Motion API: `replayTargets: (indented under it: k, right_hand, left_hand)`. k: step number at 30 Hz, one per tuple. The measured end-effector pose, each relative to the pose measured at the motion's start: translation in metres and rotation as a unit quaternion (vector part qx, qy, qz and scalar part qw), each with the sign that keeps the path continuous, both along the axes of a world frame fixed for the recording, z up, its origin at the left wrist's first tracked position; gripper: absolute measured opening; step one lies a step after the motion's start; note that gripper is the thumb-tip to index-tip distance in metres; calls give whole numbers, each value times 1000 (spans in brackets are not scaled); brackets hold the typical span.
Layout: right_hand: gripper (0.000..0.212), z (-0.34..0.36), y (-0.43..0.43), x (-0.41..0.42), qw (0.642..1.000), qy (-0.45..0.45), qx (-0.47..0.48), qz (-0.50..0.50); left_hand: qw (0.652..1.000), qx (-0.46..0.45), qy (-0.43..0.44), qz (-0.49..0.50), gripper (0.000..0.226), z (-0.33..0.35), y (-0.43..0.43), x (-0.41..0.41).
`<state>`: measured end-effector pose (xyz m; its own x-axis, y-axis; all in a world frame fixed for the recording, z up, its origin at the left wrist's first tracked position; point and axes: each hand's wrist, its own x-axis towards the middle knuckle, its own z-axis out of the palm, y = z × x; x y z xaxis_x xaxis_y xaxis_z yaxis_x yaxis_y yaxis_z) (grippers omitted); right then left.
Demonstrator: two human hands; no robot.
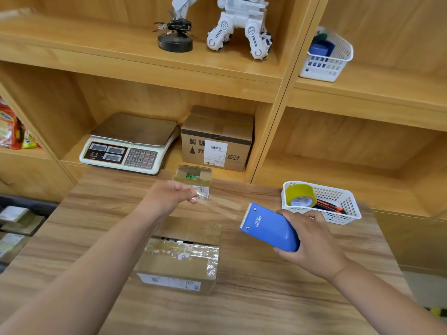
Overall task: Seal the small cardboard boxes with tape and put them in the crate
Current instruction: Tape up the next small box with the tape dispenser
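Observation:
My right hand (312,243) grips a blue tape dispenser (268,226) above the right part of the wooden table (266,298). A strip of clear tape (222,206) stretches from its toothed edge to my left hand (171,197), which pinches the free end. Below the hands lies a small cardboard box (181,259), its far flap raised, old shiny tape across its top. A second small box (193,180) stands open at the table's far edge, just beyond my left hand.
A white basket (338,209) with a yellow tape roll (301,195) and an orange knife sits at the table's right rear. On the shelf behind are a scale (128,143) and a larger labelled carton (217,139). A dark crate (21,221) with parcels is at the left.

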<state>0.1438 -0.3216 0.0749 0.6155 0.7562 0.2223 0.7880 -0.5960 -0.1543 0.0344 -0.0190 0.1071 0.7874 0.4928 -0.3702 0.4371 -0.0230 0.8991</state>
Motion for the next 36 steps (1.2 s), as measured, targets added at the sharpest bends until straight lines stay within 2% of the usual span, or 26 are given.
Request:
replayTargets:
  k: [13,23,27,31,36]
  right_hand:
    - [60,2,1,1,999,31,-10,18]
    - [60,5,-1,-10,998,39,37,32]
    - [63,0,-8,-6,1000,2,7,12]
    - [73,-7,1,-3,996,-73,-54,-6]
    - [72,-14,21,-5,984,-145,-93,-43]
  left_hand:
    - [999,-11,12,33,16,-9,2,-4]
    - [998,0,34,56,15,-9,14,-17]
    - [999,33,28,32,18,-2,22,-20]
    - [998,44,-8,46,19,1,16,-17]
    - [982,184,-21,37,20,10,-10,-14]
